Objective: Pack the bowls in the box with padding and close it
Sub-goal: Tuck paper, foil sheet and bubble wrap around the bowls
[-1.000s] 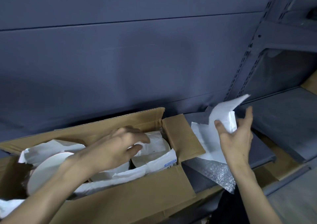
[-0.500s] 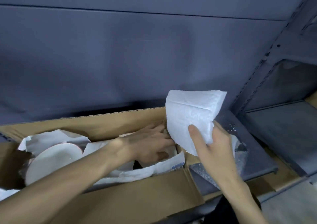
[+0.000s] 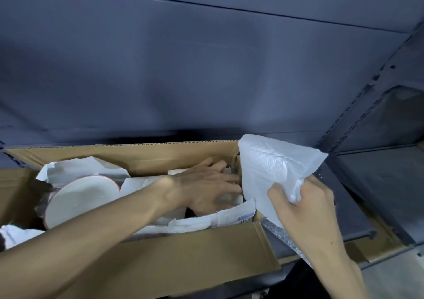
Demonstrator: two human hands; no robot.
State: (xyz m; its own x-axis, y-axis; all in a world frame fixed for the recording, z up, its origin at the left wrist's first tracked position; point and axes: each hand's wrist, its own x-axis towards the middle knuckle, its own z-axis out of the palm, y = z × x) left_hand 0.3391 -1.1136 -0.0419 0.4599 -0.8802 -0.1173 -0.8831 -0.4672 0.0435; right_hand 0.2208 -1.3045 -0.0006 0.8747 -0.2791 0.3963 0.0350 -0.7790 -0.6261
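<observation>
The open cardboard box (image 3: pixel 183 253) fills the lower left of the frame, a white bowl (image 3: pixel 80 197) lying in paper at its left end. Your right hand (image 3: pixel 305 209) pinches white foam padding (image 3: pixel 273 168) at the box's right end. Your left hand (image 3: pixel 206 184), fingers straight, reaches inside beside it.

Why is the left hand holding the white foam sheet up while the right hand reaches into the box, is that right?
Not quite: the hands are swapped. In the head view, the right hand grips the foam sheet at the box's right end, and the left hand reaches into the box, resting among the paper.
</observation>
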